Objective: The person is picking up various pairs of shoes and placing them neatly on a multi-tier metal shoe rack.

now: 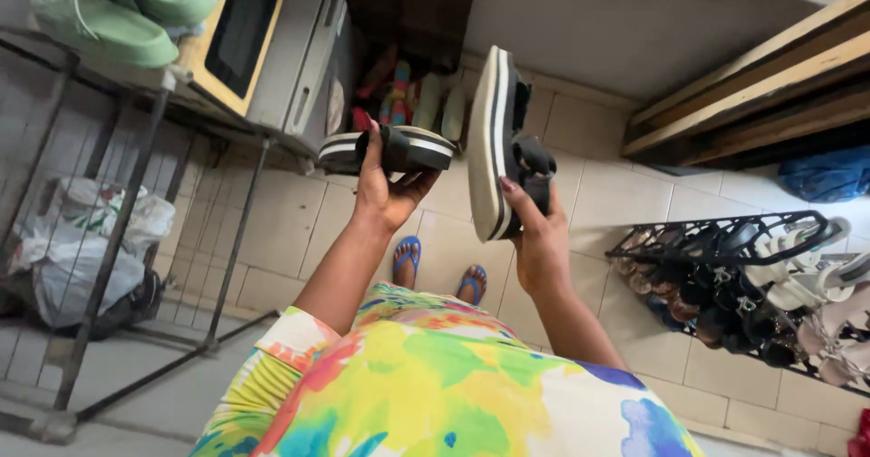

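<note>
At mid-frame my left hand [385, 194] grips one black platform sandal [388, 149], my right hand [535, 230] its mate [498, 144], neither yet shelved on the shoe rack [725, 239].

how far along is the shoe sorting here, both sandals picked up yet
Done: both black platform sandals are off the floor. In hand: the left hand holds one sandal flat, the right hand holds the other sandal on edge. Left: neither is on the black wire shoe rack, already crowded with pairs.
</note>
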